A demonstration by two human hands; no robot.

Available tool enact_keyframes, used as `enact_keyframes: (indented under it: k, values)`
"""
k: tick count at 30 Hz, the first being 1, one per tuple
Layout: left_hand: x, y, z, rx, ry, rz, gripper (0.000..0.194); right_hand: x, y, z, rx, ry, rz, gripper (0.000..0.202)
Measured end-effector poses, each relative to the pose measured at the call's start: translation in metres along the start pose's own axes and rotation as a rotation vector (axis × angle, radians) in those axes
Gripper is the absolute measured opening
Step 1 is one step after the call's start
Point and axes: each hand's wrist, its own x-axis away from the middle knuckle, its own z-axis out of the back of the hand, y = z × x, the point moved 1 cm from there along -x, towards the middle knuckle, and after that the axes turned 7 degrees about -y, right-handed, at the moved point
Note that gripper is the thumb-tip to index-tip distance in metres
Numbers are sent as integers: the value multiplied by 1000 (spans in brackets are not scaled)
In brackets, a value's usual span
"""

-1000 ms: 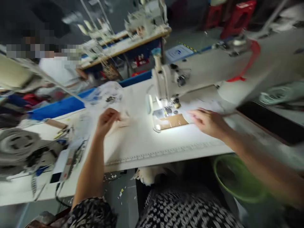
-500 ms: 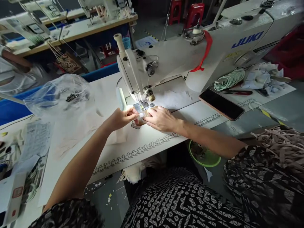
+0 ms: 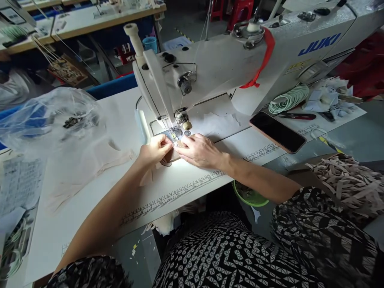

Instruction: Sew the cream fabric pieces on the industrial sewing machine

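Observation:
Under the lit needle area of a white sewing machine, both hands are close together. My left hand pinches the edge of a small brownish fabric piece, just left of the presser foot. Fingers bent, my right hand presses on the same piece from the right, its fingertips almost touching the left ones. Most of the fabric is hidden under the hands. A pale sheer fabric lies on the table left of my left hand.
A clear plastic bag with dark small pieces lies at the left. Right of the machine bed are a phone, a coil of pale green cord and red-handled snips. A green basin sits below the table edge.
The camera view has shifted and turned slightly. Both hands remain at the needle area, and the left fingers are now curled more tightly near the right fingertips.

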Motion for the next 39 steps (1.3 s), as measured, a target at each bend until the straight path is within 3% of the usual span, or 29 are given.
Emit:
enact_keyframes:
  k: [8, 21, 23, 26, 29, 33, 39]
  values:
    - [1, 7, -1, -110, 31, 62, 16, 7, 3, 1, -65, 65, -35, 37]
    - [2, 7, -2, -211, 19, 82, 16, -4, -1, 2, -63, -27, -87, 34]
    - [5, 6, -1, -337, 88, -19, 14, -5, -3, 3, -38, -42, -57, 33]
    - [16, 4, -4, -568, 239, -340, 12, -8, -6, 4, -15, -64, -25, 31]
    - [31, 0, -15, -642, 235, -559, 27, -9, -7, 4, -12, -66, -13, 31]
    - [45, -7, -32, -720, 251, -706, 35, -9, -8, 4, -40, -49, -19, 32]
    - [47, -12, -37, -760, 273, -767, 33, -7, -6, 0, -50, -3, -31, 31]
